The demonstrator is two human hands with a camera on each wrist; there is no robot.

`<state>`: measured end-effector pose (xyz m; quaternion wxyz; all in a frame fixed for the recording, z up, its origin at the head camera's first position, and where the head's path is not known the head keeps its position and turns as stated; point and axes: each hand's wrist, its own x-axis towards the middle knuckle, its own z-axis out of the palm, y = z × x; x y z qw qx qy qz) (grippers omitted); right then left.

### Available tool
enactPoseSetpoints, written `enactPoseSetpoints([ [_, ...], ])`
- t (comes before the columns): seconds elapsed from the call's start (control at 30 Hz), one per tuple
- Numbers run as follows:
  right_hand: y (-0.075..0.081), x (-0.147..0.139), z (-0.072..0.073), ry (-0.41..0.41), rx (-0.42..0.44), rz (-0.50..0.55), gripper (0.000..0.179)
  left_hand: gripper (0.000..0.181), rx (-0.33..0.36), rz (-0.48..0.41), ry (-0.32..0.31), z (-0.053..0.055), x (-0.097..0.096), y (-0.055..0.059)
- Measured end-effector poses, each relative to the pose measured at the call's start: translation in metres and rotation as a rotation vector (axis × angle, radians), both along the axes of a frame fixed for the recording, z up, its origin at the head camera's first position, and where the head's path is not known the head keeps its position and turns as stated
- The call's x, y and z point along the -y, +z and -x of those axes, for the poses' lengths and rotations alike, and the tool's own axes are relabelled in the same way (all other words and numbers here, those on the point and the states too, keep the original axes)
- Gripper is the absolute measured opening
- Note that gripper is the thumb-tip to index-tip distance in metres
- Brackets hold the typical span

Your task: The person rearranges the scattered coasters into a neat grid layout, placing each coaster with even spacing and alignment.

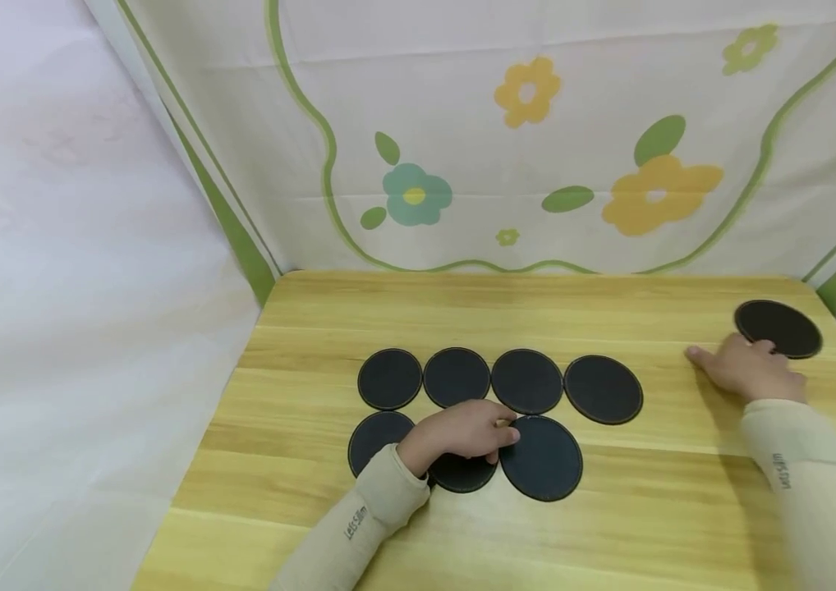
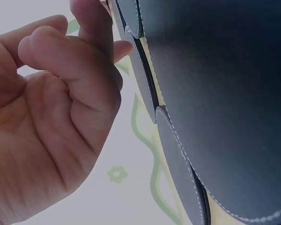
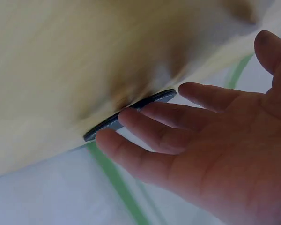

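My left hand [image 1: 466, 428] hovers over the front row of black round coasters, its fingers loosely bent and holding nothing. Its fingertips overlap the left edge of the front right coaster [image 1: 542, 460]. Partly covered by that hand is the middle front coaster [image 1: 462, 474]; the front left coaster [image 1: 377, 439] lies by the wrist. In the left wrist view a coaster [image 2: 220, 93] with pale rim stitching fills the right side. My right hand [image 1: 754, 369] reaches toward a lone coaster [image 1: 780, 328] at the far right, fingers extended and spread, fingertips at its near edge in the head view.
A back row of several coasters [image 1: 529, 382] lies edge to edge behind the front row. The wooden table [image 1: 418, 312] ends at a white cloth [image 1: 462, 98] printed with flowers, and another pale cloth [image 1: 78, 287] hangs at the left.
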<state>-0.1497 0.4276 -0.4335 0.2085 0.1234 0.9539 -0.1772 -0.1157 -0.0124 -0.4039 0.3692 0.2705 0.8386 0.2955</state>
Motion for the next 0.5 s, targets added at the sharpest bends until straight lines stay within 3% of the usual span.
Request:
enactPoseSetpoints([
  [0.1,-0.004,0.029,0.002,0.135,-0.119,-0.026,0.099,0.043,0.025,-0.023,-0.007,0.0,0.0,0.001],
  [0.23,-0.004,0.068,0.006,0.301,-0.224,0.061,0.075,0.044,0.066,-0.067,-0.03,0.0,-0.001,0.004],
  [0.37,-0.003,0.082,0.01,0.324,-0.264,0.196,0.067,0.043,0.049,-0.078,-0.057,0.004,-0.003,0.008],
  [0.5,0.001,0.083,0.022,0.336,-0.27,0.22,0.058,0.043,0.035,-0.079,-0.064,0.018,-0.007,0.014],
])
